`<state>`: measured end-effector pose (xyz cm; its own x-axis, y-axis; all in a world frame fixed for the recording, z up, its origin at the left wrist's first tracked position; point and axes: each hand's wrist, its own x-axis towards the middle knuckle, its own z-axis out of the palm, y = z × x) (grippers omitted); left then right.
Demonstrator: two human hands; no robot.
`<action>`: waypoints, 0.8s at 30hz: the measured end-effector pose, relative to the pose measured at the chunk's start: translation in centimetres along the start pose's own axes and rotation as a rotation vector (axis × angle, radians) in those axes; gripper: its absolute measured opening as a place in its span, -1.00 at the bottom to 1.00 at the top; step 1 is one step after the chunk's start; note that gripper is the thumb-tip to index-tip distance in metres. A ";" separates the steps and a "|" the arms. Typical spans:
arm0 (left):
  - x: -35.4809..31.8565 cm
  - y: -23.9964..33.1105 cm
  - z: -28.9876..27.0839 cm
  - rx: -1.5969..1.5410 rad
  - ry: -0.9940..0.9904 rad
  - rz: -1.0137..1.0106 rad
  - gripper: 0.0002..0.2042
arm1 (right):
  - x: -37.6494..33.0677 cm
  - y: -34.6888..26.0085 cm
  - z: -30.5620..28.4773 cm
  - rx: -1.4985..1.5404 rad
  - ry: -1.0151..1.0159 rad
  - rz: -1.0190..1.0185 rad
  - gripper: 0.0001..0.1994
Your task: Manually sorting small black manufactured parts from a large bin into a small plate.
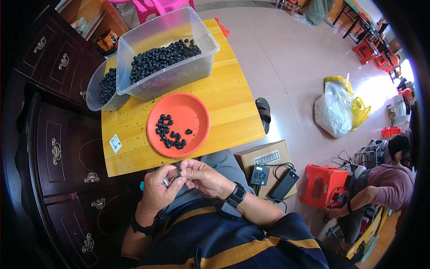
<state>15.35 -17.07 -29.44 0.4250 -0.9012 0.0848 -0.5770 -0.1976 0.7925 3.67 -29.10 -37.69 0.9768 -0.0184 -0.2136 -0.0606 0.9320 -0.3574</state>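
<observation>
Left hand (157,190) and right hand (204,177), fingers closed together, pinch a small dark bead (178,172) between them below the orange plate (197,112) of beads on the table (233,103).

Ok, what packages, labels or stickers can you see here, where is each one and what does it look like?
Sticker: near the left edge of the yellow wooden table, small white rectangle with dark print.
Cardboard box: on the floor right of the person's knee, brown, with a white barcode label on top.
Plastic bags: on the floor further right, white and yellow, bulging.
</observation>
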 end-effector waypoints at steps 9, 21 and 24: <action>1.3 -0.7 -3.7 0.083 -0.066 -0.048 -0.78 | -0.8 -1.6 0.9 -0.218 -0.013 0.129 -0.83; 8.9 -5.2 -16.4 0.321 0.456 -0.085 -0.62 | 0.0 -4.8 1.9 -0.773 0.092 -0.225 -0.84; 8.9 -5.3 -16.9 0.271 0.551 -0.108 -0.59 | 0.9 -6.5 3.4 -1.417 0.211 -0.582 -0.75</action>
<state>34.00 -17.51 -22.67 0.7464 -0.5538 0.3691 -0.6365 -0.4321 0.6388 5.63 -33.90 -32.50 0.8954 -0.4075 0.1794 0.0468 -0.3146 -0.9481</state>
